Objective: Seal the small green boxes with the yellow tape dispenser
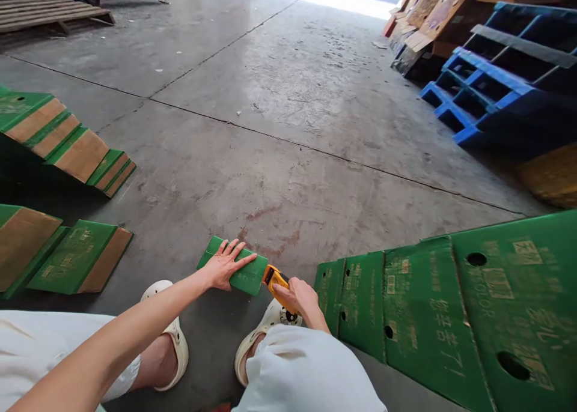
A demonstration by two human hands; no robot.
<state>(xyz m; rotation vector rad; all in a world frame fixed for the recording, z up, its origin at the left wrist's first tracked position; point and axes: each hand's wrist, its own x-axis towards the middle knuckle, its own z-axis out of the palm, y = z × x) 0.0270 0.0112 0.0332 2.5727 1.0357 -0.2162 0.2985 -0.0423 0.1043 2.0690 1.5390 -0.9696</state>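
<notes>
A small green cardboard box (pixel 250 278) lies on the floor between my feet. My left hand (pixel 222 266) rests flat across its top, fingers spread. At the box's right end, my right hand (pixel 298 296) is wrapped round a yellow and black tape dispenser (pixel 274 278). The dispenser's black front meets the box edge; whether tape is stuck there is too small to tell. Part of the dispenser is hidden by my fingers.
Green boxes (pixel 424 304) stand in a row close at my right. More green and brown boxes (pixel 81 256) stand at left. Farther off are blue pallets (pixel 491 81), opened cartons (pixel 437 18) and a wooden pallet (pixel 45 8). My white clogs (pixel 180 346) flank the small box.
</notes>
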